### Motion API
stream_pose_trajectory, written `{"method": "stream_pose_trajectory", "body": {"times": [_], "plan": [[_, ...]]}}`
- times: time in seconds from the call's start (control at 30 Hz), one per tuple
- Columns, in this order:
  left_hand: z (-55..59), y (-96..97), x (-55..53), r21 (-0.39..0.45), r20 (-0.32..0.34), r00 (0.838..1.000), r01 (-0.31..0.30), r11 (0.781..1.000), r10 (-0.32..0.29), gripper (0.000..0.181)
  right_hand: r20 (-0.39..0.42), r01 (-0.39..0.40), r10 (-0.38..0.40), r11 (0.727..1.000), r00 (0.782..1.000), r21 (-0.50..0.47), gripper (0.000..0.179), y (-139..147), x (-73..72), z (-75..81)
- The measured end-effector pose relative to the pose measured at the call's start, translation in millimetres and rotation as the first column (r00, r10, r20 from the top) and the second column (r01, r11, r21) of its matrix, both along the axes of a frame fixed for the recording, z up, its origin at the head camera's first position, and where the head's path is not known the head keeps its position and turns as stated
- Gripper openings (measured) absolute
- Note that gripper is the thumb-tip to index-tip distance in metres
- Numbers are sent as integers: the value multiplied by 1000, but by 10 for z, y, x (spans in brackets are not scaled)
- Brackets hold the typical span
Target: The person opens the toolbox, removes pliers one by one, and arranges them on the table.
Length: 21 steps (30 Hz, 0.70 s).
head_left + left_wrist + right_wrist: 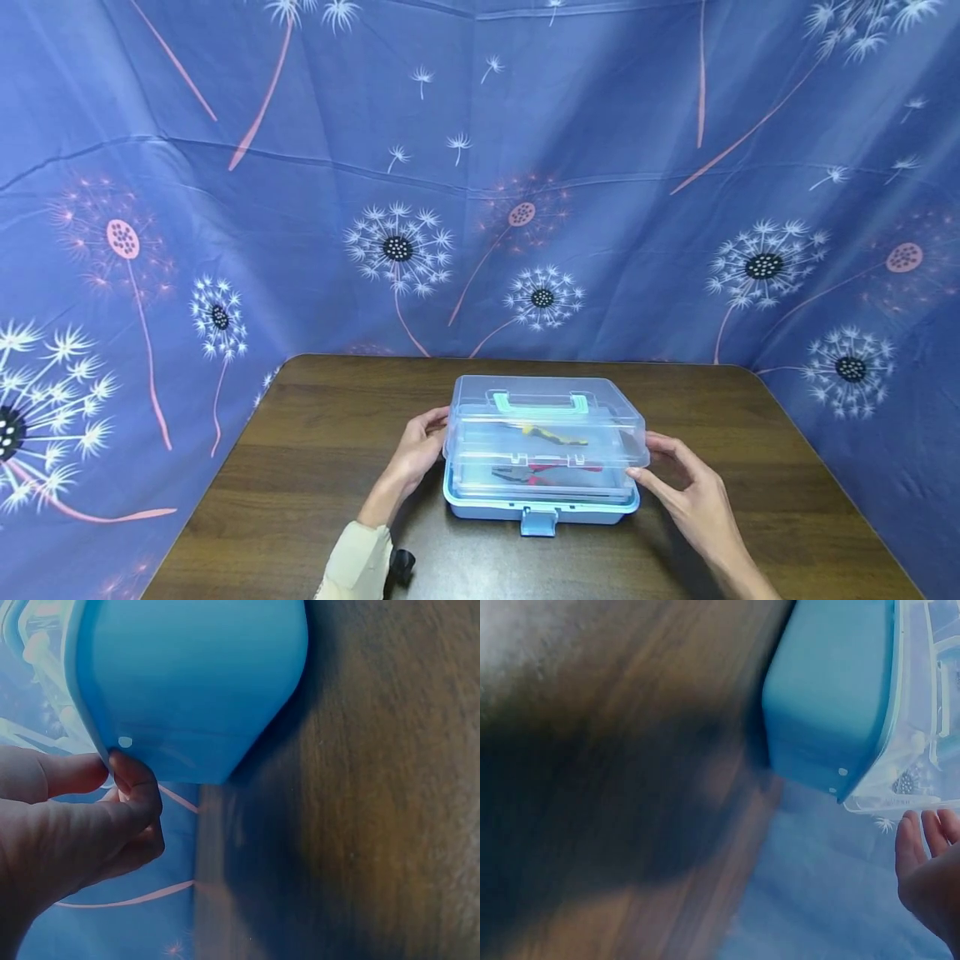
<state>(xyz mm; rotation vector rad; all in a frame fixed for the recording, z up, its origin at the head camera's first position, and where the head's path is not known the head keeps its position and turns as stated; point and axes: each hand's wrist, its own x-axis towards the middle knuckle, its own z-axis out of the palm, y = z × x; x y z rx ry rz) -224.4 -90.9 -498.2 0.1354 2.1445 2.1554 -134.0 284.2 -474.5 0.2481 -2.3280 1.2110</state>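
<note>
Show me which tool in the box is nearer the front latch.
The red-handled pliers: they show just above the latch, while the yellow-handled tool appears farther up.

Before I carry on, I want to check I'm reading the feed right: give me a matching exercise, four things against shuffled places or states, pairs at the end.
Things
1. Left hand
2. Right hand
3. Front latch
4. Carry handle

Places or states
A. On top of the clear lid
B. Unfastened, at the front of the box
C. Touching the lid's right end
D. Pinching the rim of the blue base

Pairs: 1-D, 2-C, 3-B, 4-A
</note>
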Motion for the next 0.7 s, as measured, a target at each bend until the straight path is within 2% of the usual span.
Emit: {"method": "stream_pose_trajectory", "body": {"times": [0.2, 0.3, 0.5, 0.7], "plan": [[-18, 6, -1, -28, -42, 999, -9, 1000, 8, 41, -68, -6, 7, 1000, 998, 26, 45, 23, -85, 49], [-16, 3, 1, -25, -36, 999, -11, 1000, 10, 41, -82, -3, 6, 999, 997, 38, 40, 43, -171, 99], [0, -6, 3, -40, -38, 999, -11, 999, 10, 40, -66, 13, -9, 998, 998, 60, 27, 65, -361, 275], [21, 6, 24, -49, -45, 999, -15, 999, 13, 39, -1, -13, 13, 1000, 1000, 16, 16, 59, -662, 461]]}}
